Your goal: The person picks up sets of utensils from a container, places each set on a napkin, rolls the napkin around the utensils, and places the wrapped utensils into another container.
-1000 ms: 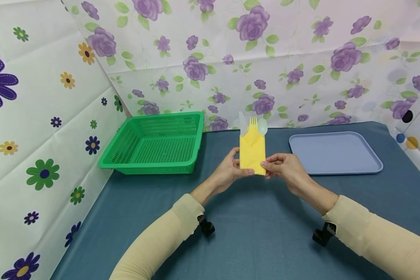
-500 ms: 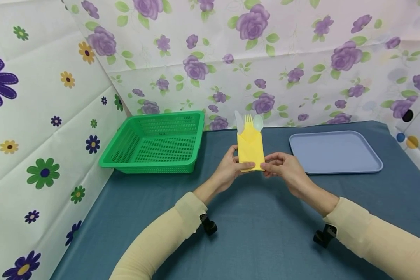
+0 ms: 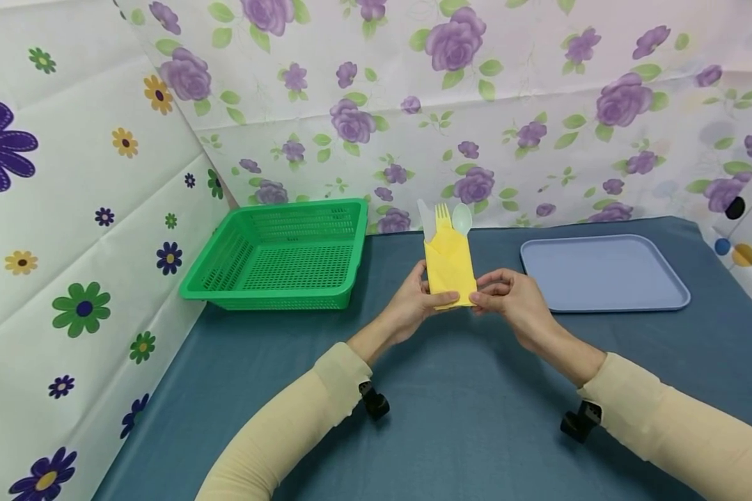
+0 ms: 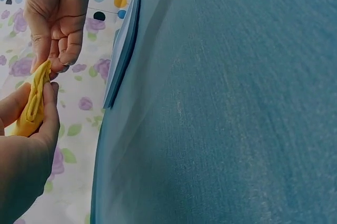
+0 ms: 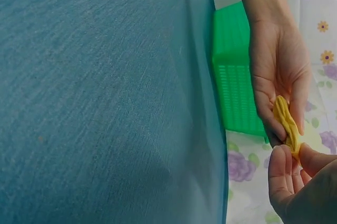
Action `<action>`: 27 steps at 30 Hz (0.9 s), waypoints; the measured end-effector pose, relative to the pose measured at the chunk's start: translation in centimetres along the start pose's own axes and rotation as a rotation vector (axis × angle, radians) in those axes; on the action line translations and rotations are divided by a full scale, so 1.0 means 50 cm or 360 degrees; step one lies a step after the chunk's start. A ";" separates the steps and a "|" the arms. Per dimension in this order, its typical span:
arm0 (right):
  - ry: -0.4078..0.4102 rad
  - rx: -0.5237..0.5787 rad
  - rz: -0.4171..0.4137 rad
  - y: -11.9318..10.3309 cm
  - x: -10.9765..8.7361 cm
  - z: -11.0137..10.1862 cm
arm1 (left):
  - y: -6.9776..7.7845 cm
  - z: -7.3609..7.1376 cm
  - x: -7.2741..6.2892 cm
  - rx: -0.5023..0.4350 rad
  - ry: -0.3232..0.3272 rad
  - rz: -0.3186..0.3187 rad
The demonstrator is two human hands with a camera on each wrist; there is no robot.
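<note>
A yellow napkin [image 3: 449, 268], folded into a pocket, is held up above the table between both hands. Out of its top stick a whitish knife [image 3: 425, 220], a yellow fork [image 3: 442, 216] and a pale spoon [image 3: 461, 218]. My left hand [image 3: 411, 304] grips the lower left part, thumb across the front and fingers behind. At the lower right corner, my right hand [image 3: 515, 306] pinches the napkin between thumb and fingers. Both wrist views show the folded bottom edge of the napkin [image 4: 36, 98] from below, with fingertips of the two hands close together.
A green perforated basket [image 3: 345, 300] stands at the back left of the blue-covered table [image 3: 451, 417]. At the back right lies a light blue tray [image 3: 601, 275]. Flowered sheets [image 3: 351, 56] hang behind and to the left.
The napkin with its cutlery has tipped slightly to the left and risen a little since the first frame. Both hands keep their hold, and the left has shifted slightly right.
</note>
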State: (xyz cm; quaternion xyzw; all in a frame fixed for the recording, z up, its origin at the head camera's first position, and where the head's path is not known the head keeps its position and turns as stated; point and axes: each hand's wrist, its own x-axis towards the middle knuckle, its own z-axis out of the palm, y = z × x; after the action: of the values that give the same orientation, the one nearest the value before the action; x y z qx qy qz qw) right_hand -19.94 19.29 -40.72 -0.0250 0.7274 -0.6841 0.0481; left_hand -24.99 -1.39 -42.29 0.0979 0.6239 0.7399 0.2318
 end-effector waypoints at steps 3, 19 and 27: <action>0.0006 -0.0017 0.0013 0.001 0.000 0.001 | 0.000 -0.002 0.000 0.0009 0.0000 -0.0012; 0.0025 -0.0002 -0.0028 0.006 0.002 0.004 | -0.001 -0.004 0.005 0.0045 0.0018 0.0016; 0.0037 -0.0132 0.0058 0.001 0.004 0.002 | 0.000 -0.001 0.004 0.0099 0.0024 0.0039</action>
State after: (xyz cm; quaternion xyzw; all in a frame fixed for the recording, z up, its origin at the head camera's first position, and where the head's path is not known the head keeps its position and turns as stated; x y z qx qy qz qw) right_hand -20.10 19.17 -40.80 -0.0058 0.7560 -0.6525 0.0510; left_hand -25.19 -1.35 -42.32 0.1070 0.6470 0.7237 0.2147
